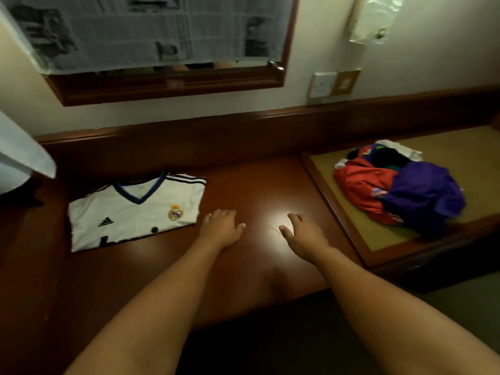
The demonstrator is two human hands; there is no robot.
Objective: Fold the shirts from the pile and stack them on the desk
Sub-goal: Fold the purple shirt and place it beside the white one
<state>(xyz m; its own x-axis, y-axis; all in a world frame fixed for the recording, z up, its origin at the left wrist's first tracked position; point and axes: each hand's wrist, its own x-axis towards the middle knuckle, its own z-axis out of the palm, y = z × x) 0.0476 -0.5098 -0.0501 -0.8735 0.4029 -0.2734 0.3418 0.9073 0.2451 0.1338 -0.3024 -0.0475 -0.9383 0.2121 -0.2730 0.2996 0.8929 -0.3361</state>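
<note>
Folded white shirt (135, 212) lies flat on the desk (257, 185), left of centre of the frame; blue V-collar toward the wall, black shoulder stripes, club crest and black logo facing up. It is the only folded shirt on the desk.

Pile of unfolded shirts (400, 188) at right of frame, on the tan-topped lower surface (473, 158) adjoining the desk; red and purple garments on top, white and dark ones behind.

Left hand (220, 226), centre of frame, just beside the white shirt's right edge: palm down over the desk, fingers loose and slightly spread, holding nothing. Right hand (304, 232), slightly right of centre, likewise palm down, fingers relaxed, holding nothing. Cannot tell whether either hand touches the wood.

Upper left: wood-framed mirror (173, 82) covered with newspaper (151, 28). Upper right: wall socket (323, 83).
</note>
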